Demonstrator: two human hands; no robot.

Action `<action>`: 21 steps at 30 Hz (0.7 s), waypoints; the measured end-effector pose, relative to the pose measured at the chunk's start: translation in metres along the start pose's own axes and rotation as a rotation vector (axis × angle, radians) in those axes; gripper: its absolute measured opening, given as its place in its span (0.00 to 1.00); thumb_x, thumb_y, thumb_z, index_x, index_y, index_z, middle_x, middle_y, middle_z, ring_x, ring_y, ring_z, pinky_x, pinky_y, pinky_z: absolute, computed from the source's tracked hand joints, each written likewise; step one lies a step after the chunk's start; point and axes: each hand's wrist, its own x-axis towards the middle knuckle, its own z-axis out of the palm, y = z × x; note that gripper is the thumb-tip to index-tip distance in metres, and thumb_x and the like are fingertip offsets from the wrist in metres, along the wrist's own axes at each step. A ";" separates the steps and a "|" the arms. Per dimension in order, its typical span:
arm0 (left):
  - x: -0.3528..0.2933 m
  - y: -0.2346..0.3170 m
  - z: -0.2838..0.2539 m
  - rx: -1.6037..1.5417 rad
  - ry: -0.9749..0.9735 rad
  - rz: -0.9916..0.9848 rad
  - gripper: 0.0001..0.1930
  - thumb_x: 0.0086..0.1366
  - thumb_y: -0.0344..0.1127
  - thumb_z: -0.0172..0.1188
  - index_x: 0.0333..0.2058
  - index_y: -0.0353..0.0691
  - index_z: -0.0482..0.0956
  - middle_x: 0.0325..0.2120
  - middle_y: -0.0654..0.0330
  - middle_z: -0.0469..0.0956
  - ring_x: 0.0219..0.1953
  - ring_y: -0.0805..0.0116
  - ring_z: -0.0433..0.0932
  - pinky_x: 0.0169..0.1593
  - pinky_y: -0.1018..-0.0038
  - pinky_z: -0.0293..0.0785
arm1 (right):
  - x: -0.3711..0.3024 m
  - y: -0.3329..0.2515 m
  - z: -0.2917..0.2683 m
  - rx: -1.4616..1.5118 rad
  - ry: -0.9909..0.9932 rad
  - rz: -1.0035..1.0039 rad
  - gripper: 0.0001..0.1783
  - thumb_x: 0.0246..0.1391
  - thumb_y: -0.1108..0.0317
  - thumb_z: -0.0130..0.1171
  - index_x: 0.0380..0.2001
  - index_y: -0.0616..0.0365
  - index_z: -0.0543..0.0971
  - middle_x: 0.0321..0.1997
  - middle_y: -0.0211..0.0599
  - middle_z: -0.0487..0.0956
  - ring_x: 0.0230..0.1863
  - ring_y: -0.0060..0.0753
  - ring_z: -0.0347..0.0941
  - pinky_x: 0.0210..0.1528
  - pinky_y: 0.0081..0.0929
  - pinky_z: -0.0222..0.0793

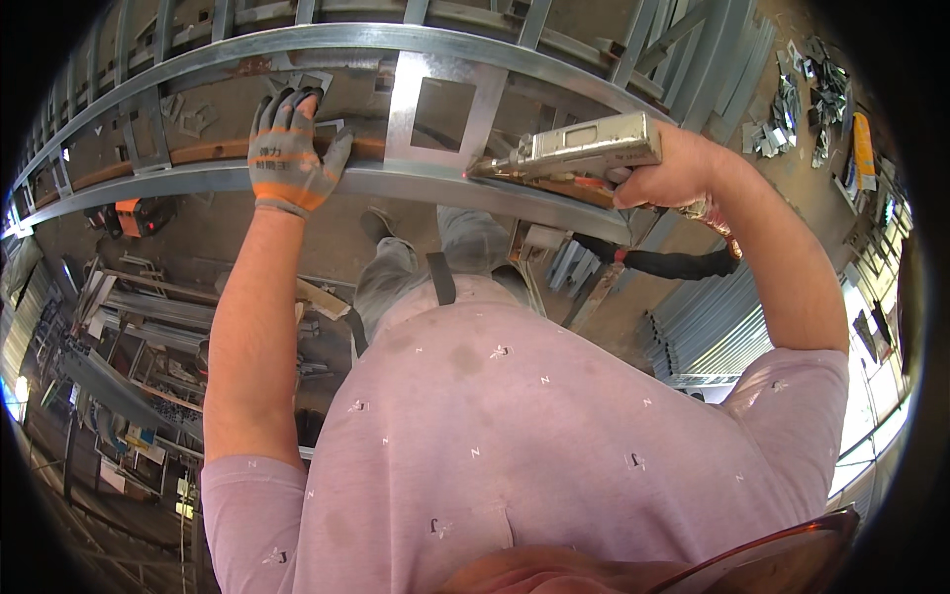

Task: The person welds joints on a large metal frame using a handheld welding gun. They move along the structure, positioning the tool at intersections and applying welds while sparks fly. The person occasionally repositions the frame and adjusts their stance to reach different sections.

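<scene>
My left hand (292, 148), in a grey and orange work glove, lies over the near rail (396, 185) of a long silvery metal frame. Its fingers stretch away from me and the thumb stands apart. My bare right hand (668, 168) is closed round the grip of a handheld laser welding gun (584, 144). The gun's narrow nozzle points left, and a small red spot shows at its tip, by the near rail and the lower right corner of a metal plate (404, 104) with a square opening. The plate spans the near rail and the far rail (346, 38).
A dark hose (683, 264) hangs from the gun below my right forearm. Metal offcuts (787, 109) lie on the floor at far right, near stacked metal profiles (708, 327). An orange and black device (131, 218) and a cluttered rack (148, 317) stand left.
</scene>
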 end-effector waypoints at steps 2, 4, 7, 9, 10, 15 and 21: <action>0.001 0.000 -0.001 0.009 0.017 0.016 0.34 0.61 0.50 0.74 0.62 0.41 0.78 0.52 0.47 0.85 0.54 0.41 0.84 0.67 0.50 0.76 | 0.002 0.006 -0.001 -0.012 -0.001 -0.038 0.39 0.46 0.75 0.75 0.66 0.52 0.82 0.46 0.39 0.90 0.36 0.30 0.84 0.42 0.33 0.84; -0.001 0.000 0.000 0.023 -0.004 -0.002 0.33 0.61 0.49 0.74 0.62 0.41 0.78 0.51 0.47 0.85 0.53 0.41 0.84 0.66 0.50 0.76 | -0.001 0.000 -0.002 0.000 0.015 -0.001 0.39 0.46 0.75 0.75 0.66 0.52 0.82 0.46 0.40 0.90 0.38 0.31 0.85 0.44 0.34 0.85; 0.000 0.001 -0.001 0.003 -0.002 -0.012 0.33 0.61 0.49 0.74 0.62 0.41 0.79 0.50 0.47 0.85 0.53 0.40 0.84 0.66 0.50 0.77 | -0.002 -0.001 -0.002 -0.013 0.006 0.000 0.38 0.46 0.74 0.76 0.65 0.52 0.82 0.46 0.41 0.90 0.38 0.31 0.85 0.45 0.34 0.85; 0.000 0.001 0.000 -0.001 0.010 -0.004 0.33 0.61 0.49 0.74 0.62 0.41 0.79 0.50 0.46 0.85 0.53 0.40 0.83 0.66 0.50 0.76 | -0.001 0.000 -0.001 -0.033 0.015 -0.001 0.37 0.46 0.74 0.75 0.65 0.51 0.83 0.46 0.41 0.90 0.38 0.32 0.85 0.45 0.34 0.85; 0.000 0.000 0.001 -0.004 0.017 0.000 0.33 0.61 0.49 0.74 0.62 0.41 0.79 0.50 0.46 0.85 0.53 0.40 0.83 0.66 0.50 0.76 | -0.001 0.001 -0.001 -0.043 0.020 -0.003 0.37 0.47 0.73 0.75 0.64 0.51 0.83 0.46 0.41 0.90 0.37 0.33 0.86 0.45 0.34 0.85; 0.000 0.000 0.000 -0.007 0.026 0.011 0.32 0.62 0.48 0.74 0.62 0.41 0.79 0.50 0.47 0.85 0.54 0.41 0.83 0.66 0.50 0.76 | -0.004 0.000 0.001 -0.112 0.059 0.006 0.35 0.47 0.72 0.75 0.63 0.51 0.83 0.48 0.39 0.90 0.46 0.37 0.86 0.54 0.34 0.83; 0.000 0.000 -0.001 -0.021 0.031 0.013 0.32 0.62 0.47 0.74 0.63 0.41 0.79 0.53 0.48 0.85 0.55 0.41 0.82 0.65 0.50 0.77 | -0.007 -0.005 -0.001 -0.075 0.042 0.004 0.35 0.45 0.74 0.79 0.61 0.55 0.84 0.52 0.37 0.91 0.51 0.32 0.84 0.59 0.32 0.79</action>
